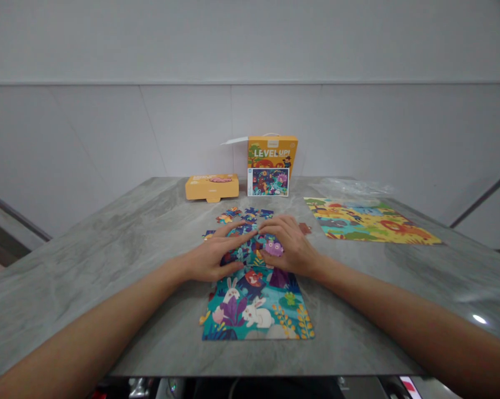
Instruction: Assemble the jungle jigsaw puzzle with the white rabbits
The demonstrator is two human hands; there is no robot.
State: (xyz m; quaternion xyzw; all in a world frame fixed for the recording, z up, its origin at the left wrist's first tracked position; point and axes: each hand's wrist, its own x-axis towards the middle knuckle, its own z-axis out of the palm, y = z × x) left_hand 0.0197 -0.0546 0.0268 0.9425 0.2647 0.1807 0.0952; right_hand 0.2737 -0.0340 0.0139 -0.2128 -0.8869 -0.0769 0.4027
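Observation:
A partly joined jigsaw puzzle (266, 310) lies in front of me, its near part showing white rabbits, purple leaves and teal ground. My left hand (217, 252) rests over its upper left side, fingers stretched toward the middle and thumb apart. From the other side, my right hand (289, 246) lies on the upper right part, fingers slightly bent and thumb spread away. The fingertips of both hands come close together over the puzzle and hide some of it. Loose puzzle pieces (252, 212) sit just beyond the hands, and a brown piece (305, 228) shows beside my right hand.
A yellow box (212, 188) lies at the back left. Behind the puzzle stands an orange "LEVEL UP!" box (273, 151) with a picture card (268, 182) before it. At right are a yellow animal puzzle (370, 221) and clear plastic wrap (350, 187), all on a grey marbled table (150, 321).

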